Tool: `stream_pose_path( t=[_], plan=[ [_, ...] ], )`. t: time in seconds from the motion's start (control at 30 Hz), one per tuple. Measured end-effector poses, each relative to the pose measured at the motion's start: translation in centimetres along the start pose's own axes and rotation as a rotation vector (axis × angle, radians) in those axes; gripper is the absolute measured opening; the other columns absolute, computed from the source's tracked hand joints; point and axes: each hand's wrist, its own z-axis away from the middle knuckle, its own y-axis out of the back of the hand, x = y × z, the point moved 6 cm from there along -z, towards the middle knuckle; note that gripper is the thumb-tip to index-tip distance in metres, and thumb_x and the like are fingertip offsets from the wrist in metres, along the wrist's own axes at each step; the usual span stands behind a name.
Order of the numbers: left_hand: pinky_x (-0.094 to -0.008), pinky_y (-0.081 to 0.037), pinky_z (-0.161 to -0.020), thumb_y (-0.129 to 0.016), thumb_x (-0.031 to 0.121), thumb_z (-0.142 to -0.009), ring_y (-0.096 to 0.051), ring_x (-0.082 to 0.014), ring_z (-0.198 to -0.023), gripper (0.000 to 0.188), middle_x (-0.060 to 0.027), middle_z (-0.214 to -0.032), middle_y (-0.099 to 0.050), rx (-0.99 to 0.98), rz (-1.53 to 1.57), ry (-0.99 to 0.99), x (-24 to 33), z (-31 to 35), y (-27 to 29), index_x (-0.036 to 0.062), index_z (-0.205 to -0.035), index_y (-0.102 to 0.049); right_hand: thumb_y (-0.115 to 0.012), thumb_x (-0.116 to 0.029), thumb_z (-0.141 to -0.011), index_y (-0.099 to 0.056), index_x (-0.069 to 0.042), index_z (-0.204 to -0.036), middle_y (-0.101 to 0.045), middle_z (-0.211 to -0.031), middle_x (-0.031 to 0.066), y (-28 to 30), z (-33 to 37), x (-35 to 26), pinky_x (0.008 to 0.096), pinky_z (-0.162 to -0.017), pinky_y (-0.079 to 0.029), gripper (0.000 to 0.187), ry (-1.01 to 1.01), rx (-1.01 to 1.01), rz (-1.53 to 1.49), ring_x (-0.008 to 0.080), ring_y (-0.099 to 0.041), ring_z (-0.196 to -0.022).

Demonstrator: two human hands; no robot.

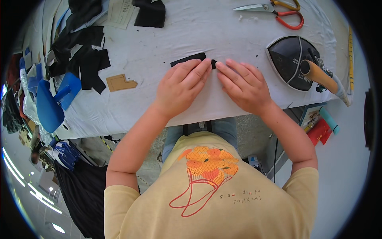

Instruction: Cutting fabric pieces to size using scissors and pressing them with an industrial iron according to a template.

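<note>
At the middle of the white-covered table, both my hands meet over a small piece of black fabric point(213, 64). My left hand point(181, 87) lies palm down, its fingers together and their tips closed on the fabric's left side. From the right, my right hand point(246, 85) holds the other side with bent, close fingers. Only a little of the piece shows between the fingertips; the rest is under my hands. Just beyond my left fingers lies a black fabric strip point(188, 59), apart from the right hand.
An iron point(290, 59) with a wooden handle stands at the right. Scissors point(274, 12) with red and orange handles lie at the far right. Black fabric scraps point(89, 65), a brown card template point(120, 83) and a blue plastic object point(49, 105) are at the left.
</note>
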Motion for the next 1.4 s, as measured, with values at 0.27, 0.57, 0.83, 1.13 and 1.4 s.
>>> stream_pose_path(
  t=[0.27, 0.57, 0.83, 1.13, 1.4],
  plan=[
    [-0.0308, -0.05, -0.089, -0.057, 0.013, -0.078, -0.058, -0.0189, -0.112, 0.039, 0.0, -0.134, -0.058, -0.042, -0.037, -0.083, 0.2, -0.5, 0.2, 0.0065, -0.115, -0.067, -0.057, -0.019, -0.089, -0.063, -0.013, -0.116, -0.061, -0.131, 0.0022, 0.5, 0.3, 0.1, 0.036, -0.104, -0.038, 0.028, -0.058, -0.032, -0.053, 0.0177, -0.054, -0.124],
    [-0.0302, -0.05, -0.09, -0.059, 0.012, -0.078, -0.058, -0.0186, -0.112, 0.039, -0.0003, -0.135, -0.058, -0.024, -0.112, -0.127, 0.4, -0.2, 0.2, 0.0077, -0.117, -0.065, -0.084, -0.034, -0.07, -0.064, -0.009, -0.105, -0.065, -0.101, 0.0075, 13.8, 2.5, 11.3, 0.0391, -0.081, -0.047, 0.047, -0.49, -0.067, 0.181, 0.0285, -0.06, -0.095],
    [-0.0299, -0.05, -0.086, -0.062, 0.012, -0.077, -0.06, -0.0173, -0.104, 0.038, -0.0007, -0.12, -0.062, 0.123, -0.109, -0.115, 0.3, 0.3, 0.1, 0.0097, -0.115, -0.068, -0.078, -0.004, -0.064, -0.061, -0.01, -0.095, -0.063, -0.088, 0.0092, 11.5, 1.6, 9.7, 0.0406, -0.07, -0.049, 0.036, -0.453, -0.117, -0.101, 0.034, -0.061, -0.081],
    [-0.0357, -0.049, -0.086, -0.062, 0.013, -0.074, -0.06, -0.0191, -0.1, 0.025, -0.0007, -0.11, -0.064, 0.127, -0.081, -0.061, -0.6, 1.5, 1.4, 0.0116, -0.098, -0.069, -0.069, -0.005, -0.072, -0.054, -0.009, -0.088, -0.057, -0.094, 0.009, 8.3, -5.0, 2.4, 0.0408, -0.064, -0.05, 0.022, -0.339, -0.305, -0.149, 0.03, -0.063, -0.074],
    [-0.0353, -0.05, -0.081, -0.061, 0.012, -0.074, -0.06, -0.0205, -0.097, 0.027, -0.0003, -0.106, -0.065, 0.113, -0.036, 0.029, -1.7, 3.2, 2.1, 0.0113, -0.1, -0.07, -0.064, -0.003, -0.074, -0.051, -0.008, -0.087, -0.055, -0.09, 0.0116, 8.1, -5.6, 2.4, 0.0412, -0.06, -0.049, 0.019, -0.267, -0.303, -0.107, 0.0291, -0.063, -0.07]
  ],
)
